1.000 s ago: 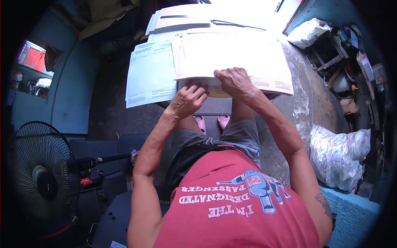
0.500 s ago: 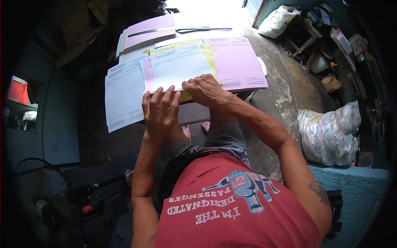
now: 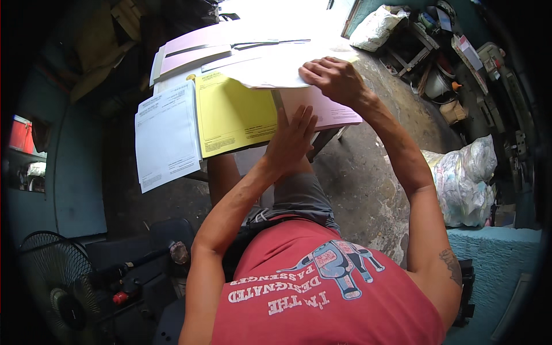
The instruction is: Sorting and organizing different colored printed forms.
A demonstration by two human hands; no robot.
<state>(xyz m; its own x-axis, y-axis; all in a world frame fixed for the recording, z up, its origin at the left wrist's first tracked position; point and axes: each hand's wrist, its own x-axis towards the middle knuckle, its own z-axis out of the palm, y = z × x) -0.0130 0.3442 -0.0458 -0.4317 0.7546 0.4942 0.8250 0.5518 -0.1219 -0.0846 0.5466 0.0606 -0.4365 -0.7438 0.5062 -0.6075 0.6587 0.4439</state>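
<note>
My right hand point(image 3: 336, 80) is closed on the near edge of a small sheaf of paper forms point(image 3: 267, 72), held up off the table with its sheets bowed. My left hand point(image 3: 293, 135) has its fingers stretched out, resting at the near edge of the pink paper stack point(image 3: 339, 114), close to the yellow stack. That yellow stack of printed forms point(image 3: 236, 118) lies in the middle, partly shaded by the raised sheaf. On the left is a pale bluish-white stack of forms point(image 3: 167, 135), its corner jutting past the table edge.
Behind lie more pink sheets point(image 3: 195, 57) with a dark flat strip across them. A stuffed plastic bag point(image 3: 460, 184) stands on the floor at right, near cluttered shelves point(image 3: 443, 75). A standing fan point(image 3: 57, 287) is at lower left.
My right hand has lifted the sheaf up and to the right, uncovering the yellow stack. My left hand has moved right, from the sheaf's near edge to the pink stack.
</note>
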